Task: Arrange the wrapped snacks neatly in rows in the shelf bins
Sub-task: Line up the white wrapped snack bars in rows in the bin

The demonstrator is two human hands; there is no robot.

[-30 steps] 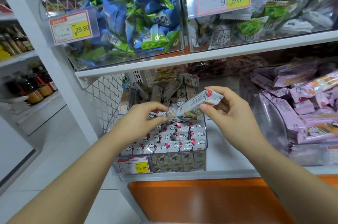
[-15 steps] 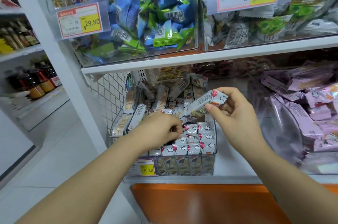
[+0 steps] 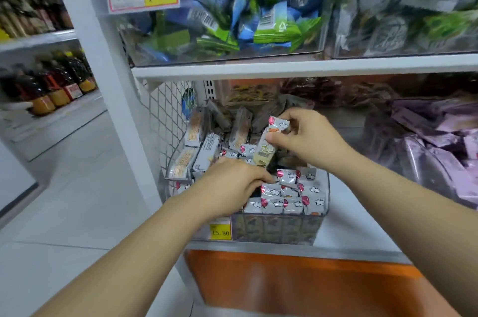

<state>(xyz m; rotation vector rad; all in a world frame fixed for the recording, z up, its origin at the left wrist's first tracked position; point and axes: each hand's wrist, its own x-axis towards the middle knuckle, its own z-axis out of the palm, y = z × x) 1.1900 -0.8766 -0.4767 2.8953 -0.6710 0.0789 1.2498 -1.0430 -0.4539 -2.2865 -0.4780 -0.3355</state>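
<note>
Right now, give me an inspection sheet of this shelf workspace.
Surface: white shelf, carrying a clear bin.
Job's things: wrapped snacks in neat rows at the bin's front; loose snacks jumbled behind.
Clutter: nothing seen.
Hands: right hand pinches one snack bar above the bin; left hand has its fingers in the rows, grip hidden.
Cables: nothing seen.
Surroundings: blue-green packets above, purple packets to the right, bottles on the left.

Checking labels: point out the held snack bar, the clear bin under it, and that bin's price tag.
held snack bar (image 3: 267,148), head view, wrapper's middle
clear bin (image 3: 274,230), head view, front wall
price tag (image 3: 220,233), head view, yellow part
</note>
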